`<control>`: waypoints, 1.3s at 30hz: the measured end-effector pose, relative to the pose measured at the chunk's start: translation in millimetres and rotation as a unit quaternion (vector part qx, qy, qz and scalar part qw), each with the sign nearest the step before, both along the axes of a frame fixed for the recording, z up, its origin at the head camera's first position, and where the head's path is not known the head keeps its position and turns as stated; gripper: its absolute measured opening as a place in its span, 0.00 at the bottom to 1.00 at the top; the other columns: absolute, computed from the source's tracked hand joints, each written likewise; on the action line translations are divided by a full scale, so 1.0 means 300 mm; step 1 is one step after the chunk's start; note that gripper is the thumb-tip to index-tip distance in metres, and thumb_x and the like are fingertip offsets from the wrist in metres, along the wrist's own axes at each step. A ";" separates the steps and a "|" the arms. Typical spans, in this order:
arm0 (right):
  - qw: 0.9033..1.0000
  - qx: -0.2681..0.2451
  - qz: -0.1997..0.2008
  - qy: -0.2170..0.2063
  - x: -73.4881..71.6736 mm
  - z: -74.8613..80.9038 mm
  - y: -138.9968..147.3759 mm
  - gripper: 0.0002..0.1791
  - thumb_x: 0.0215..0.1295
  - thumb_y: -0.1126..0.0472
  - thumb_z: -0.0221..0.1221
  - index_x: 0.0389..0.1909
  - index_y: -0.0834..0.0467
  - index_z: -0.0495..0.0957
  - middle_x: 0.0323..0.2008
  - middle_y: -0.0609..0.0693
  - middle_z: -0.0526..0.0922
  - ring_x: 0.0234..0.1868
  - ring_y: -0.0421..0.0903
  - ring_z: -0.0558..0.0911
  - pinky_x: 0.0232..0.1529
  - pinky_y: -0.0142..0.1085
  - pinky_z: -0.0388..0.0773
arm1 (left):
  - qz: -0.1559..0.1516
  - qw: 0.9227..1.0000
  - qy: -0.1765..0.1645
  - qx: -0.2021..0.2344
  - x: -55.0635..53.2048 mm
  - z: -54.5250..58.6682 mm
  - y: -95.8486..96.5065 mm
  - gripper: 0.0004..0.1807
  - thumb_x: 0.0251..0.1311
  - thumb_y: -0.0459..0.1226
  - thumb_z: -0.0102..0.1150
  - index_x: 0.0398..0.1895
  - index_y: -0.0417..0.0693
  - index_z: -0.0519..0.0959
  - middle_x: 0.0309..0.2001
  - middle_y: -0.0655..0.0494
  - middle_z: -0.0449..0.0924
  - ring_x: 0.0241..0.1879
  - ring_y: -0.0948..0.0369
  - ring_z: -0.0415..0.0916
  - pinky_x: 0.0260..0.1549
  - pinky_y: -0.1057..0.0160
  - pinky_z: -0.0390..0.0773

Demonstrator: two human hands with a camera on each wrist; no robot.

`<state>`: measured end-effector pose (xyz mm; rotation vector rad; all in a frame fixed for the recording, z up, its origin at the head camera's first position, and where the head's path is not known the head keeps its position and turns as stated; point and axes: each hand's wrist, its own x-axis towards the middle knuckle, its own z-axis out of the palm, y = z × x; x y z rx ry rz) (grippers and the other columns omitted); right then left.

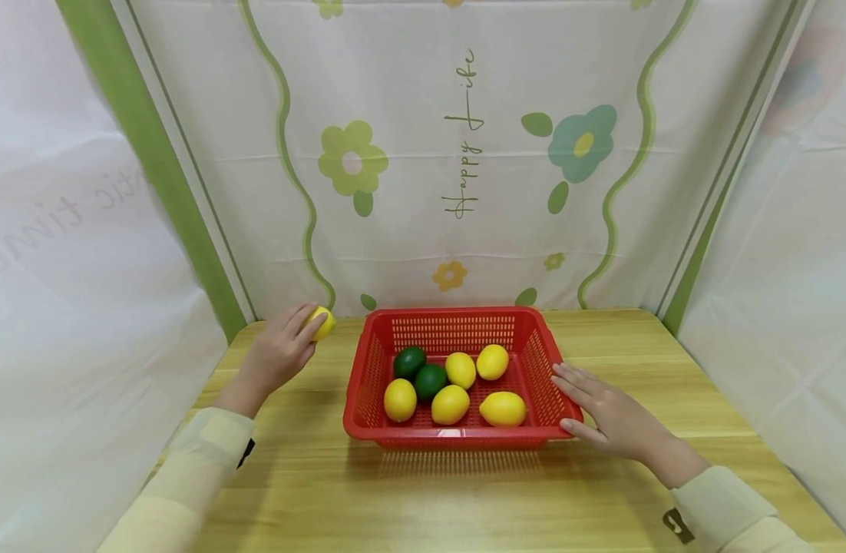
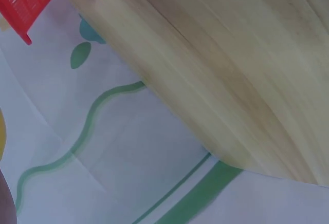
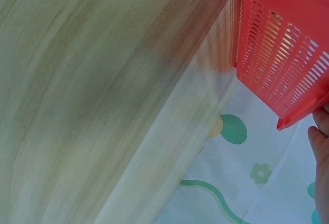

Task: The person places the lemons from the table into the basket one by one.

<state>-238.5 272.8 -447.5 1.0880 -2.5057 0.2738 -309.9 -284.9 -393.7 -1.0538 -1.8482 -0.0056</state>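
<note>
A yellow lemon [image 1: 322,323] is gripped by my left hand [image 1: 278,355], raised left of the red plastic basket [image 1: 457,435]. Only slivers of that hand [image 2: 6,203] and the lemon [image 2: 1,134] enter the left wrist view. Inside the basket lie several more lemons [image 1: 503,409] and two dark green fruits, one at the back left [image 1: 410,362], the other touching it [image 1: 431,382]. With fingers extended, my right hand [image 1: 613,415] rests on the basket's right rim near the front corner. The right wrist view catches the basket's slotted wall [image 3: 282,54] and part of that hand [image 3: 321,152].
The basket stands on a light wooden table [image 1: 457,514]. Behind it hangs a white printed curtain [image 1: 423,230] with flowers and lettering. White fabric also closes off the left side [image 1: 84,346] and right side [image 1: 782,307].
</note>
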 end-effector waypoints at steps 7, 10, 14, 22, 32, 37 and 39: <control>1.000 0.001 -0.001 0.001 0.001 0.000 -0.001 0.37 0.58 0.49 0.67 0.64 0.65 0.72 0.66 0.59 0.70 0.64 0.59 0.70 0.54 0.54 0.75 | -0.015 1.000 -0.001 -0.009 -0.003 0.013 0.048 0.18 0.65 0.32 0.45 0.52 0.30 0.77 0.50 0.30 0.77 0.48 0.37 0.76 0.41 0.44 0.80; 1.000 0.002 -0.003 0.001 0.002 0.000 -0.001 0.36 0.59 0.48 0.66 0.64 0.65 0.71 0.66 0.59 0.69 0.64 0.59 0.70 0.54 0.54 0.75 | -0.018 1.000 -0.003 -0.012 -0.003 0.017 0.071 0.18 0.66 0.32 0.45 0.53 0.31 0.77 0.51 0.31 0.77 0.48 0.38 0.77 0.42 0.45 0.81; 1.000 0.002 -0.004 0.000 0.003 -0.001 -0.001 0.36 0.60 0.48 0.65 0.64 0.65 0.71 0.66 0.59 0.69 0.64 0.59 0.70 0.54 0.54 0.75 | -0.022 1.000 -0.008 -0.016 -0.001 0.020 0.100 0.18 0.68 0.33 0.43 0.54 0.33 0.77 0.52 0.33 0.77 0.50 0.40 0.76 0.43 0.46 0.81; 1.000 0.000 -0.005 -0.001 0.005 0.002 -0.004 0.37 0.57 0.51 0.68 0.64 0.65 0.71 0.66 0.60 0.69 0.64 0.59 0.70 0.54 0.54 0.75 | -0.046 0.998 -0.016 -0.031 -0.005 0.023 0.155 0.19 0.71 0.35 0.42 0.55 0.34 0.76 0.53 0.34 0.77 0.51 0.41 0.76 0.44 0.47 0.80; 1.000 0.000 -0.006 0.000 0.006 0.002 -0.005 0.37 0.56 0.51 0.68 0.64 0.65 0.71 0.66 0.60 0.70 0.64 0.59 0.70 0.53 0.54 0.75 | -0.032 0.996 -0.050 -0.069 -0.001 0.025 0.209 0.29 0.52 0.29 0.67 0.59 0.36 0.73 0.58 0.37 0.74 0.56 0.44 0.74 0.51 0.50 0.77; 1.000 -0.001 -0.003 0.000 0.003 0.001 -0.003 0.37 0.58 0.49 0.67 0.64 0.65 0.72 0.65 0.60 0.70 0.63 0.59 0.71 0.53 0.54 0.76 | -0.031 0.994 -0.060 -0.082 0.003 0.029 0.242 0.30 0.49 0.29 0.68 0.59 0.37 0.72 0.58 0.37 0.74 0.56 0.44 0.74 0.54 0.51 0.75; 1.000 0.000 -0.002 0.000 0.002 0.000 -0.003 0.37 0.59 0.48 0.66 0.64 0.65 0.72 0.66 0.59 0.70 0.64 0.59 0.70 0.53 0.53 0.75 | -0.037 0.994 -0.064 -0.084 0.001 0.027 0.255 0.31 0.49 0.29 0.69 0.59 0.37 0.72 0.58 0.37 0.74 0.56 0.44 0.74 0.54 0.52 0.75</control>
